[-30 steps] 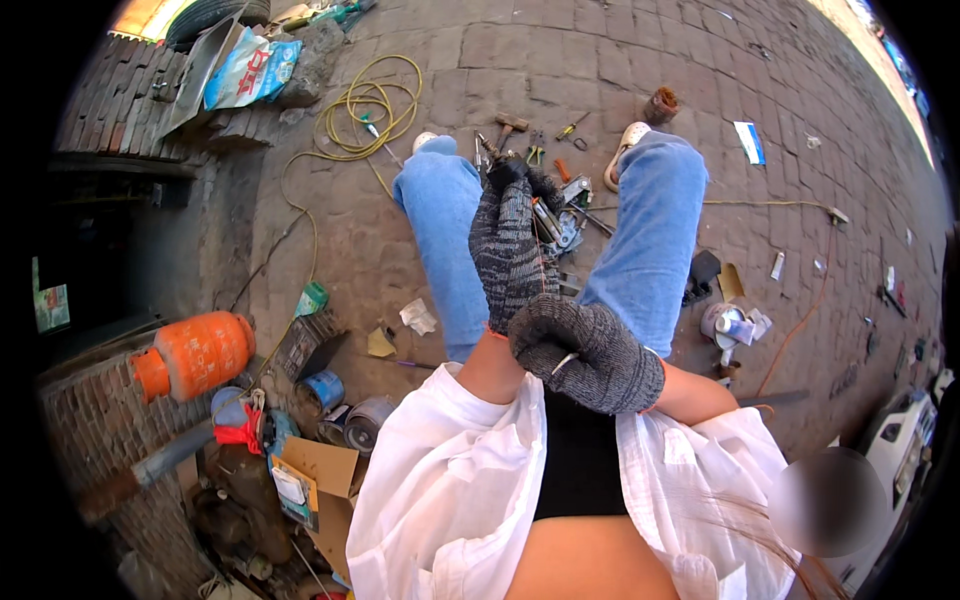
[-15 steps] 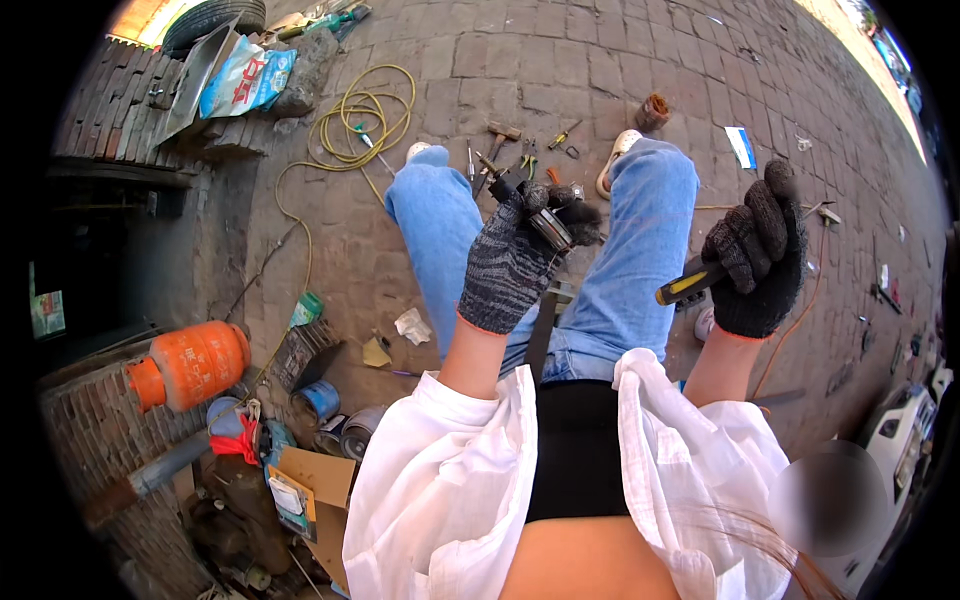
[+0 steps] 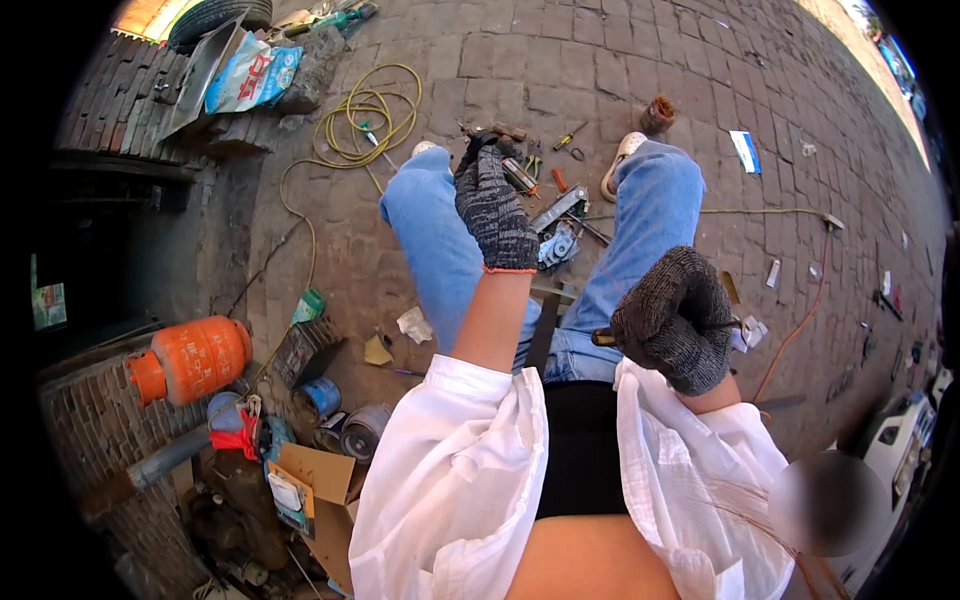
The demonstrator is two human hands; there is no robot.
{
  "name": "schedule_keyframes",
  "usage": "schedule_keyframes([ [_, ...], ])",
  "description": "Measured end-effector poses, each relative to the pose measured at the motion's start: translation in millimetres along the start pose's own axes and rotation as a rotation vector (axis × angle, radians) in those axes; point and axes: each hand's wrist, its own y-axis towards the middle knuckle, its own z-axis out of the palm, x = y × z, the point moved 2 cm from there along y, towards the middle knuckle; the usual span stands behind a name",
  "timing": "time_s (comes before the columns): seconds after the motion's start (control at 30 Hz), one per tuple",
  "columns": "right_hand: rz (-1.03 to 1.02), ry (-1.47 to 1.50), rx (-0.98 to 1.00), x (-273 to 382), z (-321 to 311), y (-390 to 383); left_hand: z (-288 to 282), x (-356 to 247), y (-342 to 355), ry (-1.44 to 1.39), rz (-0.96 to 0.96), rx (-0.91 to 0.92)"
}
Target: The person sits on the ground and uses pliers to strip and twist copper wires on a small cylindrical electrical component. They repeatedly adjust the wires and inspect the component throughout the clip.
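Observation:
My left hand [image 3: 492, 205], in a dark grey knitted glove, reaches out between my knees, closed round a motor armature [image 3: 520, 177], a short metal cylinder on a shaft. It hovers over the tools on the brick ground. Close to my right thigh, my right hand [image 3: 675, 322] is gloved too and curled into a fist round a screwdriver [image 3: 604, 338]. Only the screwdriver's black and yellow handle end and a bit of thin shaft stick out of the fist. Below the left hand lie a grey metal part [image 3: 560, 210] and a blue-grey part [image 3: 560, 245].
Pliers [image 3: 534, 165], another screwdriver [image 3: 571, 135] and a hammer [image 3: 510, 132] lie beyond my left hand. A rusty can [image 3: 657, 115] stands past my right foot. Coiled yellow hose [image 3: 345, 140], an orange gas cylinder [image 3: 200, 360] and a cardboard box [image 3: 320, 480] are at left.
My left hand has moved forward and down toward the ground with the armature. My right hand has come inward and lower, turning the screwdriver within its fist.

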Motion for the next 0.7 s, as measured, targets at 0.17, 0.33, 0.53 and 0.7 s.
schedule_keyframes([
  [0.17, -0.025, 0.166, 0.029, 11, 4, 28, 8, -2, -20, 0.03, -0.011, 0.176],
  [0.33, -0.231, 0.059, 0.022, 24, 19, 53, 6, -13, -35, -0.178, -0.249, 0.094],
  [0.53, -0.668, -0.496, -0.376, 23, -14, 79, -10, -37, -38, -0.346, -0.403, 0.297],
  [0.7, -0.604, -1.371, -0.447, 6, -35, 81, -11, -56, -40, -0.383, -0.407, 0.383],
])
